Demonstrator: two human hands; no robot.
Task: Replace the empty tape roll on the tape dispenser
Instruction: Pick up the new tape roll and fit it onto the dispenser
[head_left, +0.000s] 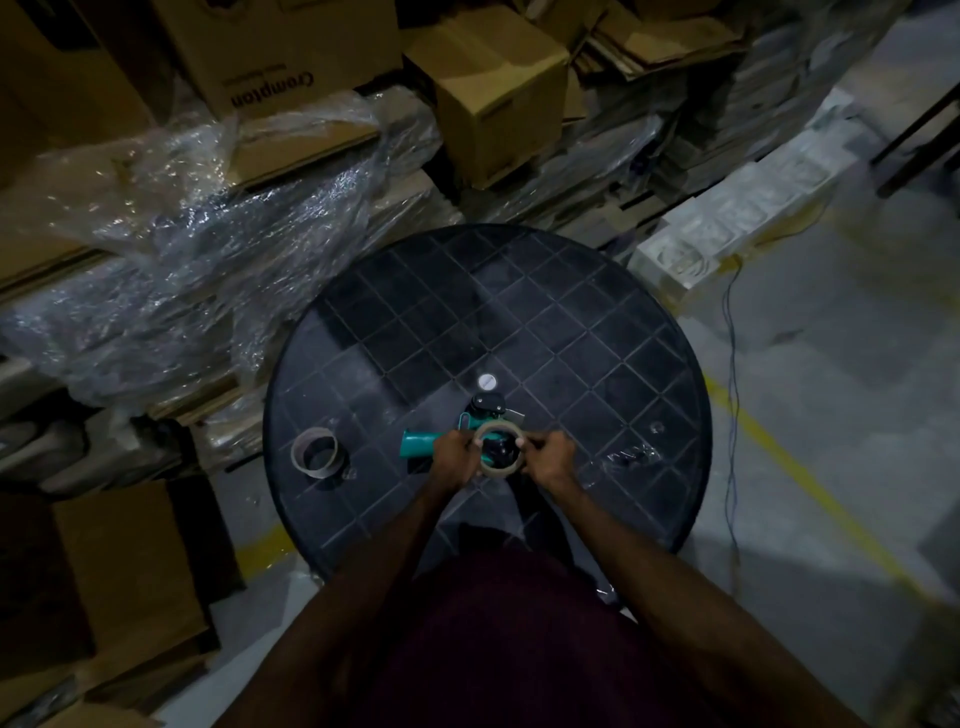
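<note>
A teal-handled tape dispenser lies on the round black table, its handle pointing left. A full roll of clear tape is held over the dispenser's black hub. My left hand grips the roll's left edge and my right hand pinches its right edge. The empty cardboard tape core stands on the table to the left, apart from both hands.
A small white disc lies just beyond the dispenser. Crumpled clear film sits on the table to the right. Cardboard boxes and plastic wrap crowd the far and left sides. A wire trails over the floor at right.
</note>
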